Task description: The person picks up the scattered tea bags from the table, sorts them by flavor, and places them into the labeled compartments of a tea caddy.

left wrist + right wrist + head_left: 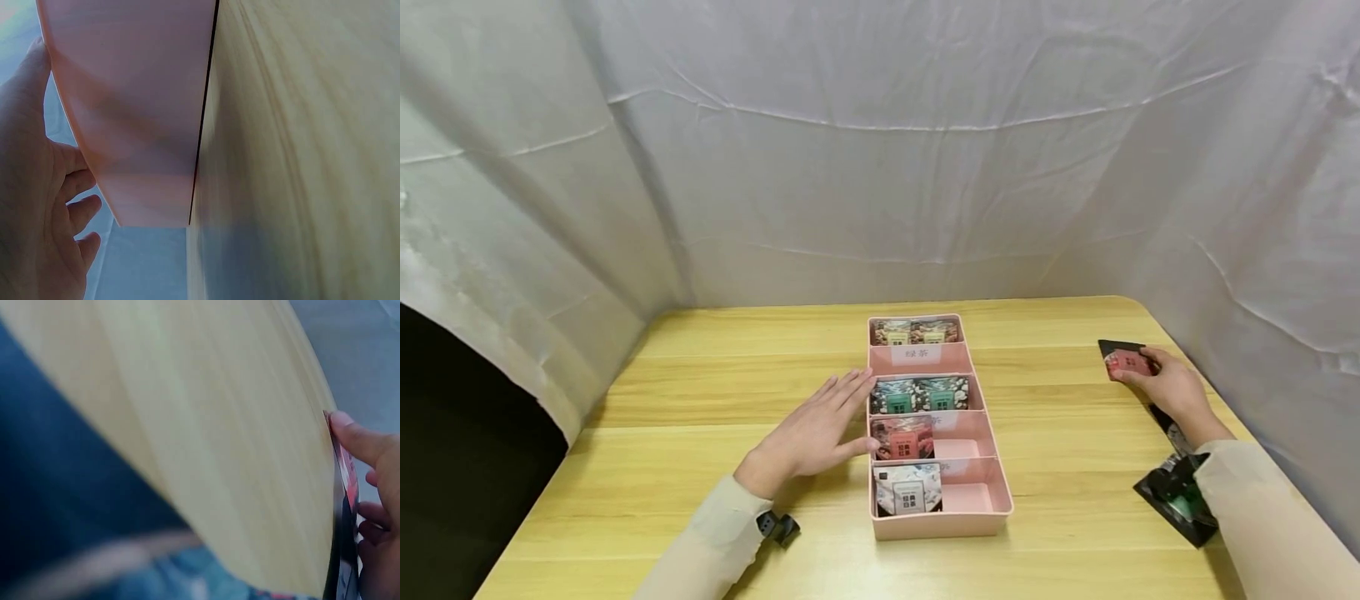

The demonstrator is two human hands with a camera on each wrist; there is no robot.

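Note:
A long pink divided box (942, 527) stands on the table. My left hand (816, 429) lies along its left side, fingers extended, with fingertips at the rim; the left wrist view shows the box's pink side wall (131, 112) beside that hand. At the table's right side, my right hand (1176, 393) pinches a red-labelled tea sachet (1127, 362) between thumb and fingers. In the right wrist view the sachet (347, 472) appears edge-on. The box holds yellow-labelled sachets (934, 332), green-labelled sachets (942, 394), one red-labelled sachet (904, 439) and one white sachet (908, 490).
A black sachet (1116, 344) shows behind the red one. Under the right wrist lies a black and green sachet (1183, 507), partly hidden by the wrist camera. White paper labels (916, 354) mark the dividers. A pale curtain (880, 183) hangs behind the wooden table (715, 375).

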